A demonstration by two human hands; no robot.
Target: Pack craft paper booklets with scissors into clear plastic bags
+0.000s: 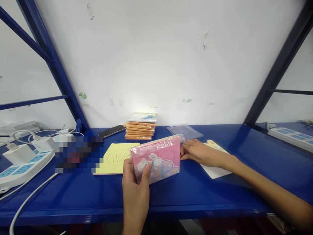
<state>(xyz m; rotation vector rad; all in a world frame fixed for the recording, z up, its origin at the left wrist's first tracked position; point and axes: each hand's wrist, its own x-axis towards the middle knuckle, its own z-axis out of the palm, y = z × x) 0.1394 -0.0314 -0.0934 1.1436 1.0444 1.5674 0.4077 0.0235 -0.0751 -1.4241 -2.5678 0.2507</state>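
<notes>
In my left hand (pixel 137 187) is a pink booklet pack (pixel 161 158) in clear plastic wrap, tilted up above the table. White rabbits are printed on its cover. My left thumb presses on the front and the fingers go behind it. My right hand (pixel 198 151) has its fingers bent in at the pack's right edge, the tips partly hidden there. Under the right hand and wrist lie white and yellow printed sheets (pixel 215 171). Behind the pack, a yellow pad (pixel 110 160) with a line drawing of a shell rests on the table.
Several orange wrapped packs (pixel 139 130) are stacked near the wall, a pale pack on top. A clear plastic sleeve (pixel 186 131) lies right of them, a phone (pixel 111 131) left. White power strips (pixel 26 168) with cables occupy the left side of the blue table (pixel 195 195).
</notes>
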